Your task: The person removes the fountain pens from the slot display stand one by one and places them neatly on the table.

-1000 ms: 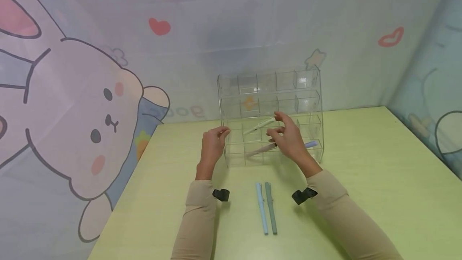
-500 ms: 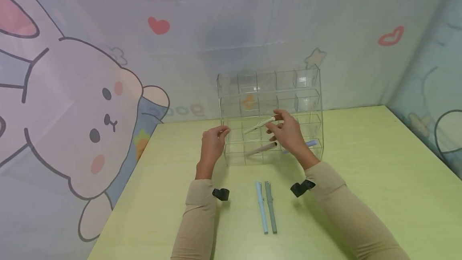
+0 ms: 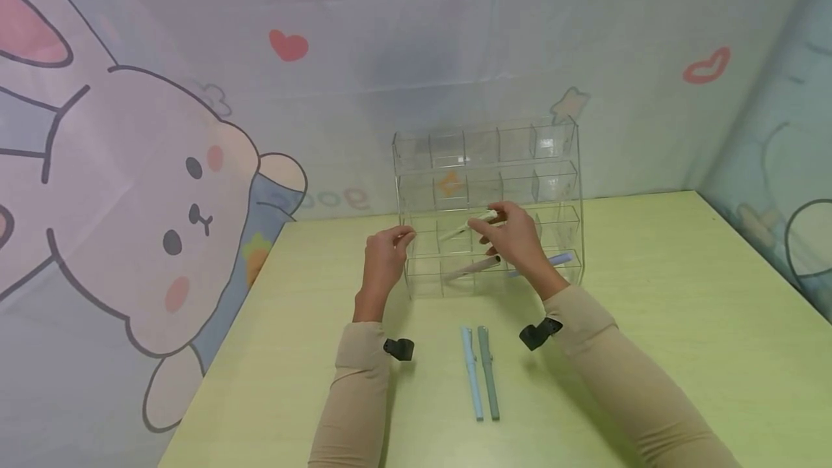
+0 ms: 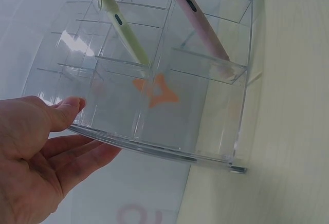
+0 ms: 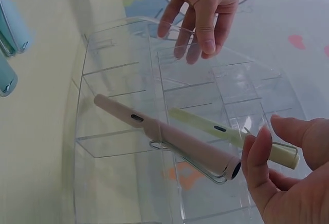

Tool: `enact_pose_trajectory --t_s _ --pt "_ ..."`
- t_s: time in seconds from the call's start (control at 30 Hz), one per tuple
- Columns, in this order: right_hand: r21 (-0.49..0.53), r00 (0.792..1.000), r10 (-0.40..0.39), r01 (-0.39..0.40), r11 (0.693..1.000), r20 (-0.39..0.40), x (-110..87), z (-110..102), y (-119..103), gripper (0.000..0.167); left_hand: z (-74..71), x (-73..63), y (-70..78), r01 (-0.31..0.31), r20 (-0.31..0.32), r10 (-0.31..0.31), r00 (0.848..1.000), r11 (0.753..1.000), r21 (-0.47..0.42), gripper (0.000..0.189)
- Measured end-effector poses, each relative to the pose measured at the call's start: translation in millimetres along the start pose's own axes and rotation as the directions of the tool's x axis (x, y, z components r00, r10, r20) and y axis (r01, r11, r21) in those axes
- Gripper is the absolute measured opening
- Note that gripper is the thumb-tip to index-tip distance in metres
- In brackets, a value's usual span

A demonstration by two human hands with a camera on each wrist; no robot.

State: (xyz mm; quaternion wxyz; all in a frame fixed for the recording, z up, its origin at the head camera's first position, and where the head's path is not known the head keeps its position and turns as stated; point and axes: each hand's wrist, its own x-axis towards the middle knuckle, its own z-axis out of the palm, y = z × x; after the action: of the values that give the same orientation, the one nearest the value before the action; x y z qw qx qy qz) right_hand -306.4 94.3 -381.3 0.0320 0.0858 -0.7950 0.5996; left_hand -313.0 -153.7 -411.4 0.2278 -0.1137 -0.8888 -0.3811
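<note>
Tabletop [image 3: 702, 295] bears slim pens [image 3: 474, 381] and a clear rack [image 3: 484, 190].

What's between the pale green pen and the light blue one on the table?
In the head view: the pink pen, low in the clear rack, then bare tabletop.

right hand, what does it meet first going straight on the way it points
The right hand would likely meet the pale green pen first, then the clear rack; whether it touches the pen is unclear.
</note>
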Motion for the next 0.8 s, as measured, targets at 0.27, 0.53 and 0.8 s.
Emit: enact_pose_trajectory --t_s 0.27,0.53,0.8 --pt "-0.019 0.999 0.031 -0.031 0.999 -0.029 2.3 1.9 -5.5 0.051 -1.1 0.3 1.2 -0.009 -0.004 0.009 1.0 1.0 0.003 0.019" --pt "-0.067 0.999 0.004 -0.007 0.998 -0.046 1.1 2.1 -4.8 0.042 -1.5 -0.1 1.9 0.003 0.009 -0.002 1.0 1.0 -0.005 0.02" --pt "-0.014 0.995 -0.044 0.042 0.999 -0.093 0.1 0.1 -4.3 0.029 -1.5 0.1 1.1 -0.014 -0.001 0.014 1.0 1.0 -0.008 0.019"
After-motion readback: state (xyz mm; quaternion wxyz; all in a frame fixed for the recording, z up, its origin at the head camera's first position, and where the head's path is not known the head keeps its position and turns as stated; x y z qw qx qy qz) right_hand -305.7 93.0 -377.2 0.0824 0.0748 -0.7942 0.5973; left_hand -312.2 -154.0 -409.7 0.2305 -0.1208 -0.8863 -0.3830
